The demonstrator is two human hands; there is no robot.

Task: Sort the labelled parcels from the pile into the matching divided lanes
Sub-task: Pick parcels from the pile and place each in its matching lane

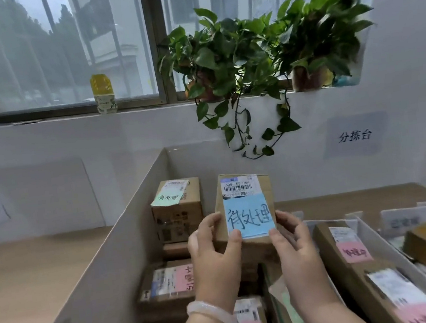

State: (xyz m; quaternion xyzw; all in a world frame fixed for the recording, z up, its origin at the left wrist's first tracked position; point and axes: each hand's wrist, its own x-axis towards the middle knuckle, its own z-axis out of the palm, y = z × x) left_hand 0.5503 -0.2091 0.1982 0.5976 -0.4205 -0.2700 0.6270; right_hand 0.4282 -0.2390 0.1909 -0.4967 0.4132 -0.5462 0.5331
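Held parcel (246, 210) between both hands, stacked parcels (177, 210) left behind it, divided lanes (374, 236) right.

Crowded lanes on the right, open worktop on the left.

The tall cardboard divider (107, 269) walls off the bare wooden worktop (34, 282) on its left, where a hand can move freely. Right of the divider the lane is packed: a stack of boxes with a green note (177, 208) stands at the far end, and pink-labelled parcels (171, 283) fill the floor below. Both hands, the left hand (214, 251) and the right hand (294, 242), hold up a box with a blue note (248, 210), which blocks the middle. Further right, low dividers (380, 243) separate lanes with long parcels (349, 252) lying in them. Trailing plant vines (243, 131) hang from the sill above the far wall.
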